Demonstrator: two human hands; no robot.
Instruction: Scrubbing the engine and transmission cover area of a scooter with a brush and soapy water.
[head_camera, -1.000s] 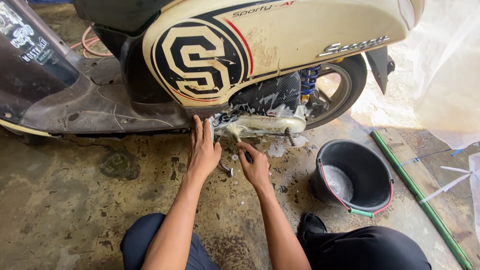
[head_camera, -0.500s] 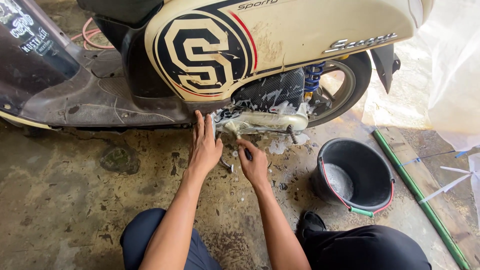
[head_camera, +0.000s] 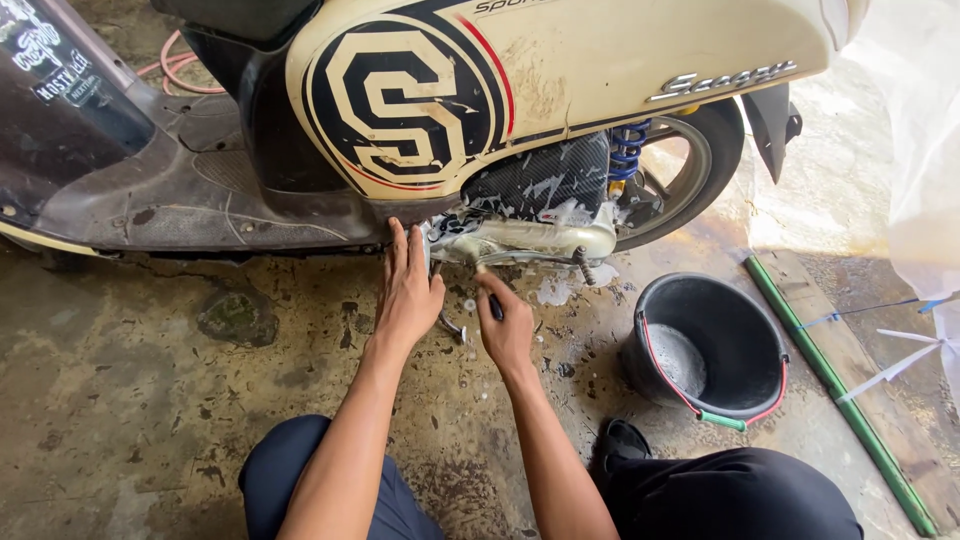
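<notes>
A large round decal (head_camera: 405, 100) sits on the cream side panel (head_camera: 640, 60) of the scooter, toward its front end: a black disc with a cream block letter outlined in black, and a thin red arc along its right edge. Its surface is scuffed and flaked near the bottom. Above it, at the top edge of the panel, runs a short line of dark lettering (head_camera: 515, 6), partly cut off by the frame. Further back on the panel lies a raised chrome script badge (head_camera: 722, 78), slanting slightly upward to the right. At the upper left, on the dark leg shield (head_camera: 70, 120), are white stickers (head_camera: 45, 60), one figured, one a tilted strip.
</notes>
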